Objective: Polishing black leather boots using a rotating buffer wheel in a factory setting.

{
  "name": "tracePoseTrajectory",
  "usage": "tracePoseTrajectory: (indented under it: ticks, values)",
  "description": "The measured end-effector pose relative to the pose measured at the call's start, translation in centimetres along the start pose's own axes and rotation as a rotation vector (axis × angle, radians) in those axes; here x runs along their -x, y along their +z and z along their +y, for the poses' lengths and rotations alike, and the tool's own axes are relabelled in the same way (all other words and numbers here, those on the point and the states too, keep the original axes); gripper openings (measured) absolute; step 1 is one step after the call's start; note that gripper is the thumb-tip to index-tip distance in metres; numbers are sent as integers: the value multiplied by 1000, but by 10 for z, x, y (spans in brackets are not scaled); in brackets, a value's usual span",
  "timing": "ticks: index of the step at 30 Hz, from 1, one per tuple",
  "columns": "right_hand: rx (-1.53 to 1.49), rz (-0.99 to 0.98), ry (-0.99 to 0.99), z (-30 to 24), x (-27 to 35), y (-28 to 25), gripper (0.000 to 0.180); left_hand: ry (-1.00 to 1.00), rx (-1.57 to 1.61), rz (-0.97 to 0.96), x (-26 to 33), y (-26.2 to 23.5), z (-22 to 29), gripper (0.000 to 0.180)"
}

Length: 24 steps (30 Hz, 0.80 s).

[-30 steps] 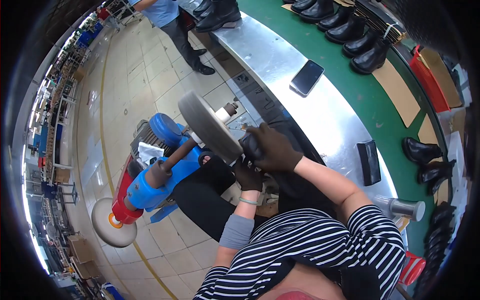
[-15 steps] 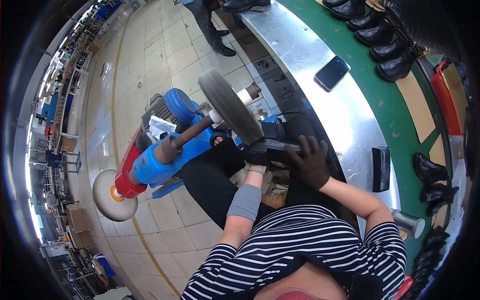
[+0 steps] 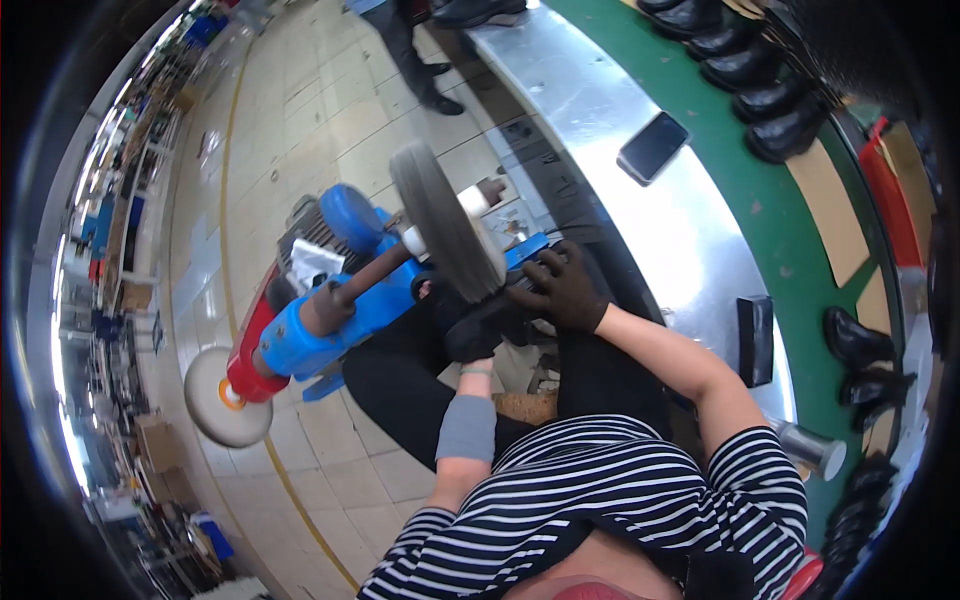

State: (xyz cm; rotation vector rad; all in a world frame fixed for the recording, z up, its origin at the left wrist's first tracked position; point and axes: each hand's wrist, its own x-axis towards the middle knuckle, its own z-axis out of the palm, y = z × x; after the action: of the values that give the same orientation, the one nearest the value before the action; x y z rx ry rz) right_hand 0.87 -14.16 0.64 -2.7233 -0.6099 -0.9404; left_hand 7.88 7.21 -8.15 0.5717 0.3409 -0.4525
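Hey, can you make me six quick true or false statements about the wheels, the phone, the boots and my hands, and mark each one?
1. The dark grey wheel sits on the blue machine. True.
2. The phone lies on the floor. False: it lies on the shiny metal top.
3. The grey sleeve is on the right arm. False: it is on the left arm.
4. The left hand and right hand wear dark gloves. True.
5. The right hand is nearer the pale wheel. False: it is nearer the dark grey wheel.
6. A row of black boots is right of the phone. True.
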Motion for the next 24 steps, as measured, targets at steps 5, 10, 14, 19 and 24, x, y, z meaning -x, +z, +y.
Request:
tracePoseTrajectory:
  ticks: [5, 10, 14, 19, 24]
  values:
    - [-100, -62, 390, -17, 20, -66, 69, -66, -22, -91, 55, 26, -5, 58]
    - [-740, 177, 835, -19, 58, -145, 99, -217, 123, -800, 117, 107, -2, 62]
    - [-1583, 547, 1261, 17, 92, -189, 87, -387, 15, -1002, 127, 169, 1, 70]
    - [-1620, 1287, 701, 102, 165, -266, 76, -407, -978, -875, 119, 178, -10, 79]
    - [-1458, 2554, 317, 175, 257, -298, 93, -565, -864, -703, 109, 132, -26, 71]
